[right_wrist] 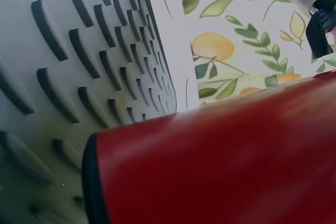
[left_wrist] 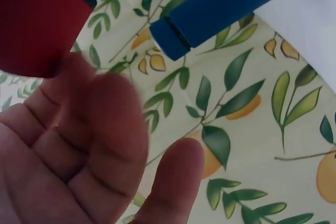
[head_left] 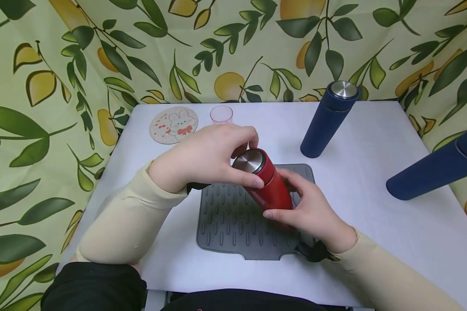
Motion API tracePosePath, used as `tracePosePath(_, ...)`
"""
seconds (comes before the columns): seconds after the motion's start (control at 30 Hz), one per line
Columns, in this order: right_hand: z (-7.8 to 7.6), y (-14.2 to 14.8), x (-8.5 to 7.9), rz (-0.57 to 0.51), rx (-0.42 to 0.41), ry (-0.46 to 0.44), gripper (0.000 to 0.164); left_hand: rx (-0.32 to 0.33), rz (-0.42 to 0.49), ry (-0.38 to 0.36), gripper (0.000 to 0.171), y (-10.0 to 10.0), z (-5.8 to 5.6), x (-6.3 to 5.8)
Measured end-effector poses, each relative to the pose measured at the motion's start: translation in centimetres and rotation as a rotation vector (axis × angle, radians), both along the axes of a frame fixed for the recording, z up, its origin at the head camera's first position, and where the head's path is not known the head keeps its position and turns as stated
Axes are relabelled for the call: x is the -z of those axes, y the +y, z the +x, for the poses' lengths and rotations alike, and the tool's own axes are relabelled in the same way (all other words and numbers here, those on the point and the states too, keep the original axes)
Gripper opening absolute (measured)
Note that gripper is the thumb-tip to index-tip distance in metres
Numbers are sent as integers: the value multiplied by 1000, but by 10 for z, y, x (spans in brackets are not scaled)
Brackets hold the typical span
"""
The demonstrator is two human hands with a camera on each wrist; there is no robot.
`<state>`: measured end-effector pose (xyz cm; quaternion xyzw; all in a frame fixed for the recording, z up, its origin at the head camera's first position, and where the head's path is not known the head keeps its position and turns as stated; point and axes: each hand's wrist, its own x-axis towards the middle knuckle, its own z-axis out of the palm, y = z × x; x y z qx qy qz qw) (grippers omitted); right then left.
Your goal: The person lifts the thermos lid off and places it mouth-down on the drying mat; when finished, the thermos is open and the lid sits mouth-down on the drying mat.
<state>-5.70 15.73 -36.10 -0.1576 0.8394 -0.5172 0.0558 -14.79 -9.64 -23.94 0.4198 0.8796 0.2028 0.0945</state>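
Observation:
In the head view a red thermos [head_left: 274, 196] with a silver-topped cap [head_left: 249, 161] stands over a grey ridged mat [head_left: 233, 233]. My right hand [head_left: 311, 211] grips its lower body, thumb in front and fingers round the far side. Up at the cap, my left hand [head_left: 214, 157] has its thumb along the near side and its fingers bent down behind. The left wrist view shows curled, blurred fingers [left_wrist: 115, 119] at the edge of the red cap [left_wrist: 37, 24]. In the right wrist view the thermos's dark-rimmed base [right_wrist: 94, 177] is close over the mat.
Two navy thermoses stand to the right, one behind [head_left: 328, 121] and one at the table's right side [head_left: 431, 168]. A round bunny coaster [head_left: 173, 125] and a pink-rimmed clear cup [head_left: 221, 114] are at the back left. Fruit-patterned cloth [head_left: 233, 52] surrounds the white table [head_left: 357, 185].

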Motion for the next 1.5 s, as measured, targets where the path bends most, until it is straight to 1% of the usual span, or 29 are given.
tracePosePath(0.03,0,0,0,1,4,-2,88,-19,-14,20,51,0,1,0)
tracePosePath(0.1,0,0,0,6,10,-3,88,-20,-12,46,58,0,3,1)
tracePosePath(0.17,-1,0,1,6,15,0,88,51,65,35,63,-3,1,1)
tracePosePath(0.27,-1,0,3,12,17,3,87,207,199,-18,71,-11,-3,2)
tracePosePath(0.33,-2,0,4,15,18,1,87,291,251,-57,67,-16,-5,2)
tracePosePath(0.37,-2,0,4,17,18,-3,86,307,250,-62,64,-17,-5,1)
tracePosePath(0.43,-2,0,5,20,15,-7,87,309,226,-68,60,-19,-5,1)
tracePosePath(0.53,-1,0,5,19,9,-13,87,269,165,-56,54,-19,-3,-2)
tracePosePath(0.63,-1,-1,5,16,1,-19,86,203,102,-41,48,-16,0,-4)
tracePosePath(0.77,-1,-2,6,15,-2,-23,85,54,-4,2,42,-10,3,-3)
tracePosePath(0.87,-2,-2,6,22,0,-29,86,-66,-92,52,42,-4,6,0)
tracePosePath(0.93,-3,-2,6,23,4,-36,87,-120,-125,78,45,-2,7,1)
tracePosePath(0.97,-3,-2,6,24,9,-39,87,-134,-123,90,48,-2,7,2)
tracePosePath(1.0,-3,-2,6,25,14,-41,87,-135,-109,96,50,-3,7,3)
tracePosePath(1.07,-4,-1,5,26,28,-40,87,-68,-24,73,53,-7,5,3)
tracePosePath(1.13,-5,-1,4,27,39,-39,87,39,73,39,62,-13,2,3)
tracePosePath(1.17,-5,-1,4,27,43,-37,87,97,113,18,70,-16,1,2)
tracePosePath(1.23,-5,-1,3,26,46,-37,87,204,165,-25,76,-21,-1,0)
tracePosePath(1.27,-5,-1,3,24,43,-38,87,227,169,-27,74,-22,-2,1)
tracePosePath(1.37,-5,-1,5,28,36,-34,87,250,158,-29,65,-23,-2,0)
tracePosePath(1.43,-4,-1,6,26,28,-31,87,234,142,-33,57,-21,-1,0)
tracePosePath(1.5,-4,-1,7,19,23,-31,87,199,122,-27,54,-20,-1,-1)
